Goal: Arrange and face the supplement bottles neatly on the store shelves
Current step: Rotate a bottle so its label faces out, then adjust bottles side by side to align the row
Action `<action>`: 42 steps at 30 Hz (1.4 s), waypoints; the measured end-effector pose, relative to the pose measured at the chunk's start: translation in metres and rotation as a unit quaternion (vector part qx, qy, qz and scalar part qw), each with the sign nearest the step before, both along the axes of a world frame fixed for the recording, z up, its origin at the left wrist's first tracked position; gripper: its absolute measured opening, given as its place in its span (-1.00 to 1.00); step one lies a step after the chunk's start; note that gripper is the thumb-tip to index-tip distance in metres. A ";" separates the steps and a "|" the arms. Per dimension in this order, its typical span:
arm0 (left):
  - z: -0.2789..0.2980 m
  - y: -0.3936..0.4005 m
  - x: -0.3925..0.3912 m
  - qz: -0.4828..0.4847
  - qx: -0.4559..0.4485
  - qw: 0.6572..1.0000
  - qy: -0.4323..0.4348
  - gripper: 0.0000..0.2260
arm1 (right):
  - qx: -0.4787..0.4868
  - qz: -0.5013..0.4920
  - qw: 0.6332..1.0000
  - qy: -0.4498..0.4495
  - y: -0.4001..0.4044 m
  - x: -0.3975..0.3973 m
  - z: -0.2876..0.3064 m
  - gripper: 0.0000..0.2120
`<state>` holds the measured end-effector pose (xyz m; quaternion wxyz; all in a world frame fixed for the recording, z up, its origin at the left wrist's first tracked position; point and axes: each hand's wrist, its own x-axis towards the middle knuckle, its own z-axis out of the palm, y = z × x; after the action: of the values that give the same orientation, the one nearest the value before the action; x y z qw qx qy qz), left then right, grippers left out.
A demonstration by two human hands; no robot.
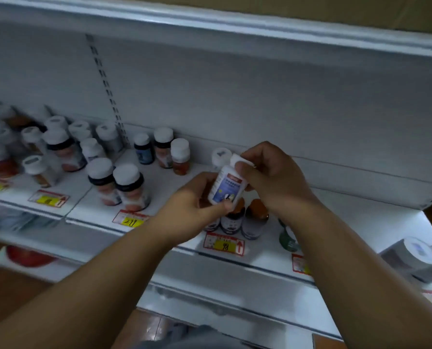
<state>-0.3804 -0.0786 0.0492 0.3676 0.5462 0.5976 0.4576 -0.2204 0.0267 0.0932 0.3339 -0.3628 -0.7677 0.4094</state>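
A white supplement bottle (227, 187) with a blue label is held tilted above the white store shelf (174, 177). My left hand (192, 205) grips its lower end from the left. My right hand (270, 175) closes over its white cap from the right. Under the hands stand dark bottles with orange caps (256, 217), partly hidden. Two big white-capped bottles (124, 185) stand at the shelf's front left, and three smaller ones (163, 151) further back. Another white cap (220, 155) shows just behind the held bottle.
Several more white-capped bottles (59, 144) crowd the left of the shelf, blurred. Red and yellow price tags (223, 244) line the front edge. A green bottle (288, 239) lies by my right forearm. Grey-lidded tubs (416, 255) sit at right. The shelf's right half holds bare room.
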 end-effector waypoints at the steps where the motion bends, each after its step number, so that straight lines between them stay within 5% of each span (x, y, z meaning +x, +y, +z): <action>1: -0.002 -0.014 -0.002 0.012 -0.003 1.000 -0.002 -0.53 | 0.008 0.009 1.000 -0.004 -0.008 -0.008 -0.001 -0.92; 10: -0.005 -0.104 -0.092 0.113 0.015 0.993 0.018 -0.57 | 0.096 0.092 0.991 -0.033 -0.079 -0.121 0.001 -0.75; 19: -0.012 -0.212 -0.285 0.170 -0.020 0.983 0.072 -0.57 | 0.093 0.170 0.981 -0.033 -0.174 -0.328 -0.017 -0.80; 30: -0.028 -0.236 -0.439 0.266 -0.034 0.948 0.172 -0.47 | 0.121 0.243 0.961 -0.051 -0.182 -0.499 -0.012 -0.72; 36: -0.032 -0.256 -0.535 0.317 -0.054 0.921 0.220 -0.47 | 0.172 0.239 0.952 -0.083 -0.201 -0.600 -0.015 -0.64; 42: -0.052 -0.250 -0.645 0.248 -0.041 0.938 0.239 -0.55 | 0.219 0.151 0.949 -0.167 -0.213 -0.699 -0.039 -0.73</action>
<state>-1.0254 -0.3288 -0.0024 0.1108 0.4582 0.8027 0.3652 -0.9192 -0.1862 0.0541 0.2062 -0.2235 -0.9291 0.2105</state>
